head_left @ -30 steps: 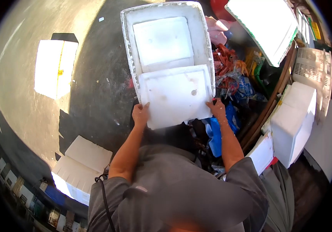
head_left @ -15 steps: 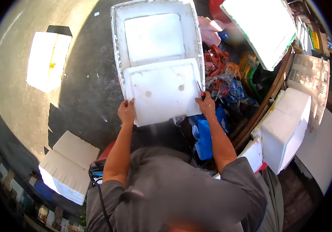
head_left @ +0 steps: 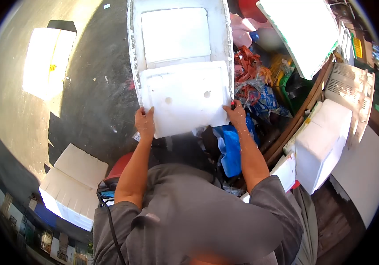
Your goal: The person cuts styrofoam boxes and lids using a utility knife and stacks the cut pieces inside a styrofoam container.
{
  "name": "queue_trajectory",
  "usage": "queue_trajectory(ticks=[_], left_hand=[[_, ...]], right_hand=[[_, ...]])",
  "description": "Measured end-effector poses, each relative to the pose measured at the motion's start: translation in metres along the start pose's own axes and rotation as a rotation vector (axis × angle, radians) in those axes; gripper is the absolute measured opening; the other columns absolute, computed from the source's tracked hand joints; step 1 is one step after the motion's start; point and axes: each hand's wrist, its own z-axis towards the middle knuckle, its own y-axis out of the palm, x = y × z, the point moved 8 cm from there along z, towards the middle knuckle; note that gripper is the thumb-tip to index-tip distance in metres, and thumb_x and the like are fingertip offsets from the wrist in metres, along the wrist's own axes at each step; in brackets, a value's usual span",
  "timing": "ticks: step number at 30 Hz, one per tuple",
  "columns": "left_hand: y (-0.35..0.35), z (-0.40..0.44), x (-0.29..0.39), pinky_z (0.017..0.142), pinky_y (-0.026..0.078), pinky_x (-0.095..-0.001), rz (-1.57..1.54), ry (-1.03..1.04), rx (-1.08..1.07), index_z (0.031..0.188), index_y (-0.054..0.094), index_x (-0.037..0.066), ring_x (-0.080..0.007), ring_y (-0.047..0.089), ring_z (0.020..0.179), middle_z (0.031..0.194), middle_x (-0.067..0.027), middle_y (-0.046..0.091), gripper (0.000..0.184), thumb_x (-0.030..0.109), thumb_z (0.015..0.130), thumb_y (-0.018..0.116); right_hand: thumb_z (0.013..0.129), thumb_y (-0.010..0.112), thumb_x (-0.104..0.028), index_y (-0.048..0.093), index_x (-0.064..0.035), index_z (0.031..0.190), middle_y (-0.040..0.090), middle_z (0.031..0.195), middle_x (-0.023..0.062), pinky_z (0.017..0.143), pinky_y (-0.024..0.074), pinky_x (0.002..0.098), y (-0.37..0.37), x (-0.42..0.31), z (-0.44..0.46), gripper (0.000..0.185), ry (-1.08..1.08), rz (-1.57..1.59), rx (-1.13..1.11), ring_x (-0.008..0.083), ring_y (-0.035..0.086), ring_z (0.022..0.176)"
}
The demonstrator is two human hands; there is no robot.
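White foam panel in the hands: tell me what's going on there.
A person holds the foam panel at both sides, left hand on one and right hand on the other, with a small red thing showing by the right fingers. In this view, the panel overlaps the near end of a foam box.

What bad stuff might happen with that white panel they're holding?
The panel is held just at its sides by the left hand and right hand, so if one lets go, it might tip or drop.
The rim of the box looks ragged, so bumping the panel on it might chip bits off.
A small red thing shows at the right hand. I can't tell what it is, but it might scratch the panel.
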Motion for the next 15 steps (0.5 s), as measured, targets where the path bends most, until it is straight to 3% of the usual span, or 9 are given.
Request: queue_trajectory(ticks=[3, 5, 6, 8, 11, 15], left_hand=[[-0.008, -0.003, -0.004, 0.08, 0.049, -0.0389, -0.054, -0.057, 0.015, 0.111, 0.061, -0.006, -0.0295, 0.061, 0.089, 0.101, -0.0185, 0.062, 0.053, 0.035, 0.082, 0.077], [-0.006, -0.005, -0.005, 0.083, 0.048, -0.0389, -0.034, -0.091, 0.029, 0.112, 0.061, -0.006, -0.0307, 0.06, 0.093, 0.104, -0.0197, 0.061, 0.055, 0.036, 0.081, 0.078], [-0.004, -0.005, -0.009, 0.084, 0.048, -0.0391, 0.001, -0.124, 0.001, 0.112, 0.06, -0.006, -0.0314, 0.059, 0.095, 0.105, -0.0205, 0.06, 0.056, 0.037, 0.081, 0.078], [-0.003, -0.007, -0.013, 0.085, 0.047, -0.0402, -0.021, -0.119, 0.032, 0.111, 0.061, -0.007, -0.0329, 0.059, 0.096, 0.105, -0.021, 0.06, 0.056, 0.037, 0.081, 0.078], [-0.009, -0.001, -0.011, 0.085, 0.048, -0.0399, -0.025, -0.094, 0.076, 0.11, 0.062, -0.007, -0.032, 0.061, 0.095, 0.103, -0.0209, 0.063, 0.057, 0.04, 0.081, 0.077], [-0.032, 0.038, -0.013, 0.085, 0.049, -0.0412, 0.022, -0.014, 0.132, 0.111, 0.065, -0.005, -0.0341, 0.063, 0.094, 0.102, -0.0209, 0.066, 0.056, 0.041, 0.08, 0.076]], right_hand=[[0.08, 0.076, -0.041, 0.064, 0.0035, 0.11, 0.069, 0.091, 0.0247, 0.078, 0.0513, 0.044, -0.009, -0.008, 0.006, 0.055, -0.061, -0.036, 0.016, 0.0416, 0.067, 0.086], [0.083, 0.074, -0.041, 0.063, 0.0054, 0.116, 0.069, 0.095, 0.0272, 0.08, 0.0512, 0.043, -0.001, 0.032, 0.034, 0.058, -0.055, 0.086, 0.061, 0.0411, 0.067, 0.089], [0.084, 0.072, -0.043, 0.061, 0.0072, 0.119, 0.069, 0.1, 0.027, 0.082, 0.0509, 0.0418, 0.012, 0.06, 0.049, 0.062, 0.112, 0.188, -0.003, 0.0385, 0.068, 0.092], [0.086, 0.07, -0.046, 0.06, 0.0094, 0.119, 0.069, 0.103, 0.0251, 0.083, 0.0505, 0.0405, 0.016, 0.034, 0.054, 0.066, 0.08, 0.18, -0.092, 0.0352, 0.067, 0.094], [0.088, 0.069, -0.044, 0.062, 0.0051, 0.118, 0.068, 0.098, 0.0154, 0.079, 0.0499, 0.0371, 0.031, 0.023, 0.048, 0.058, 0.124, 0.118, -0.176, 0.0257, 0.063, 0.085], [0.087, 0.07, -0.045, 0.061, 0.0116, 0.116, 0.068, 0.099, 0.0216, 0.081, 0.0496, 0.0382, 0.037, -0.012, 0.016, 0.064, 0.091, 0.103, -0.044, 0.0284, 0.064, 0.088]])
